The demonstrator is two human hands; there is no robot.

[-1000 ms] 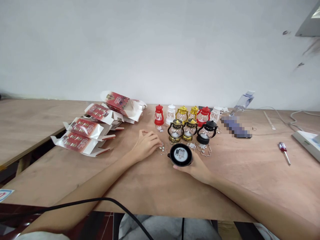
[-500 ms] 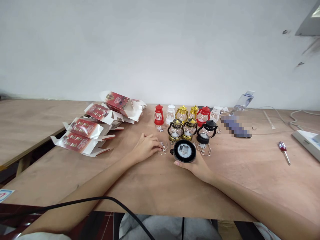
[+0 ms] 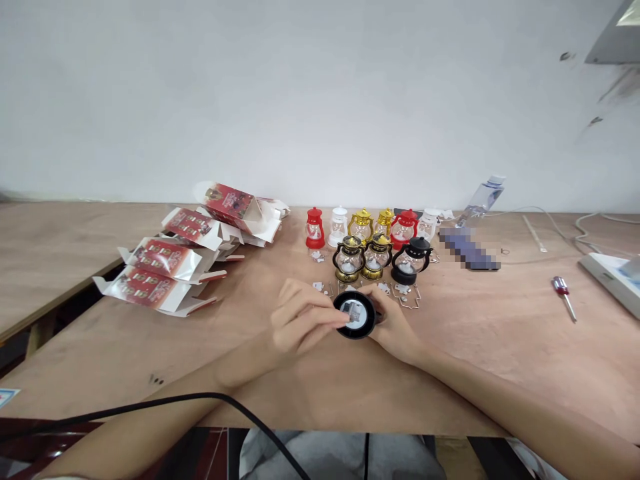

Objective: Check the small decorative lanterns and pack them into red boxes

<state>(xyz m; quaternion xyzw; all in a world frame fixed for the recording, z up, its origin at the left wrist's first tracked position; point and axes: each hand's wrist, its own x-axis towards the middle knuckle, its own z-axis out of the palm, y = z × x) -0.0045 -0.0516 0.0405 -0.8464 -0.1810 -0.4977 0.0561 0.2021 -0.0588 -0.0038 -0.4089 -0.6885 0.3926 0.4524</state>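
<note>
My right hand (image 3: 397,328) holds a small black lantern (image 3: 355,315) tipped so its round underside faces me, with a pale battery bay showing in the middle. My left hand (image 3: 300,321) has come against the lantern's left rim, fingertips pinched at the bay; whether they hold a small part I cannot tell. Just behind, small white parts and bent wire handles (image 3: 320,288) lie on the wooden table (image 3: 500,347). Beyond them stand two gold-and-black lanterns (image 3: 349,259) and a black lantern (image 3: 410,261), and behind those a row of red, white and gold lanterns (image 3: 363,225).
Several red-and-white flattened cartons (image 3: 165,267) are piled at the left. A red-handled screwdriver (image 3: 564,296) lies at the right, a white device (image 3: 610,273) at the far right edge, a clear bottle (image 3: 483,197) and cables at the back. A black cable (image 3: 175,403) crosses my left forearm.
My left hand left the small parts on the table and moved right to the lantern's underside. My right hand brought the lantern slightly nearer and to the left.
</note>
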